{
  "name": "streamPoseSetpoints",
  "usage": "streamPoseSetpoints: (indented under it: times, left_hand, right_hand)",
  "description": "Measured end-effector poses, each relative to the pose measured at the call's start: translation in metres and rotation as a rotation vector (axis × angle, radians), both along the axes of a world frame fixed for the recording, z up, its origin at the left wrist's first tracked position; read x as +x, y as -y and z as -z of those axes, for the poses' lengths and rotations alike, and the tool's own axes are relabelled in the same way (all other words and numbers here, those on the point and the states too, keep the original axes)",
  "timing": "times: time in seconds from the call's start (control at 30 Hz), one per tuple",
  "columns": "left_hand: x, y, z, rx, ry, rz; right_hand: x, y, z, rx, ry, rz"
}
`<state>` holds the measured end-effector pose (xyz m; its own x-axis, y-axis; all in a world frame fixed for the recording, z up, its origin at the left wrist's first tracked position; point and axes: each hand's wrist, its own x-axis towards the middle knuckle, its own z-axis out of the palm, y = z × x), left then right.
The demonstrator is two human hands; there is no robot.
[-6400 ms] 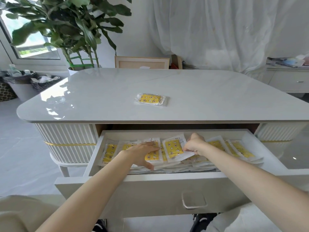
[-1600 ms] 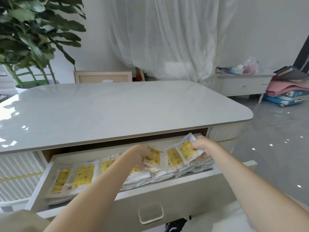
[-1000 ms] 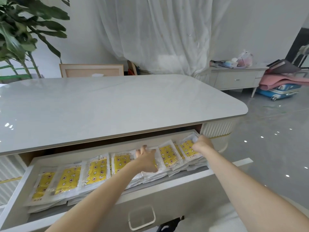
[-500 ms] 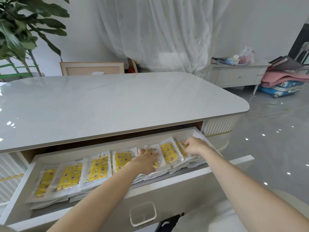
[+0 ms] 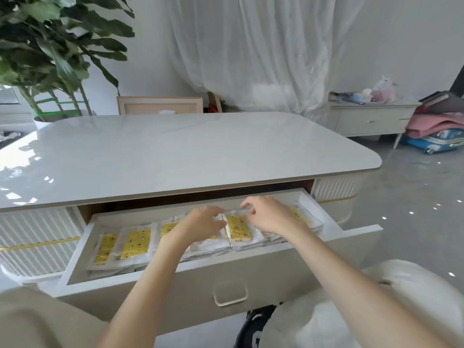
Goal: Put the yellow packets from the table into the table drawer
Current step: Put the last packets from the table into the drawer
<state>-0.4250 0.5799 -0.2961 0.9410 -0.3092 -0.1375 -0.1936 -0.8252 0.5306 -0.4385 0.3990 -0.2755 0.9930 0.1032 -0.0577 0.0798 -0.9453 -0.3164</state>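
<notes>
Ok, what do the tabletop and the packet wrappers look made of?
Tabletop: likely polished stone or sintered slab, pale grey; it mirrors window light. Yellow packets: seemingly clear plastic film over yellow print; shiny, see-through borders.

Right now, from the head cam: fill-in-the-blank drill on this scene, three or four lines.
The white table drawer is pulled ___.
Clear-wrapped yellow packets lie in a row inside the ___.
Between the left hand and right hand shows one yellow ___.
The leafy green potted plant stands past the white tabletop's far ___ corner.
Missing: open; drawer; packet; left.
</notes>
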Motion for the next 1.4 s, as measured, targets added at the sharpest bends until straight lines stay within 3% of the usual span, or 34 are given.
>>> streamPoseSetpoints:
  times: [0.1,0.23,0.33,0.43,0.57,0.63,0.73,1.1,1.4]
  left_hand:
    - [-0.029,-0.032,-0.016,0.127,0.027,0.018]
    - [-0.076,-0.057,-0.027,0.085,0.147,-0.06]
    - [-0.102,-0.067,-0.013,0.1,0.317,-0.129]
    - [-0.123,-0.079,0.006,0.173,0.324,-0.158]
    - [-0.13,-0.097,0.038,0.422,0.53,-0.215]
    - [-0.128,-0.096,0.045,0.457,0.588,-0.238]
    - [-0.119,-0.098,0.051,0.455,0.729,-0.254]
    - [-0.052,-0.1,0.045,0.481,0.647,-0.318]
    - [0.011,-0.125,0.051,0.531,0.746,-0.322]
  right_hand:
    - [-0.029,-0.025,-0.017,0.021,0.067,-0.077]
    - [-0.063,-0.053,-0.026,0.106,0.14,-0.138]
    - [-0.081,-0.073,-0.011,0.131,0.218,-0.166]
    - [-0.089,-0.083,0.003,0.149,0.226,-0.225]
    - [-0.094,-0.081,0.016,-0.068,0.019,-0.381]
    - [-0.096,-0.082,0.028,-0.212,0.06,-0.388]
    - [-0.094,-0.088,0.037,-0.206,0.145,-0.362]
    - [-0.026,-0.091,0.047,-0.246,0.377,-0.343]
    - [0.039,-0.101,0.052,-0.333,0.504,-0.299]
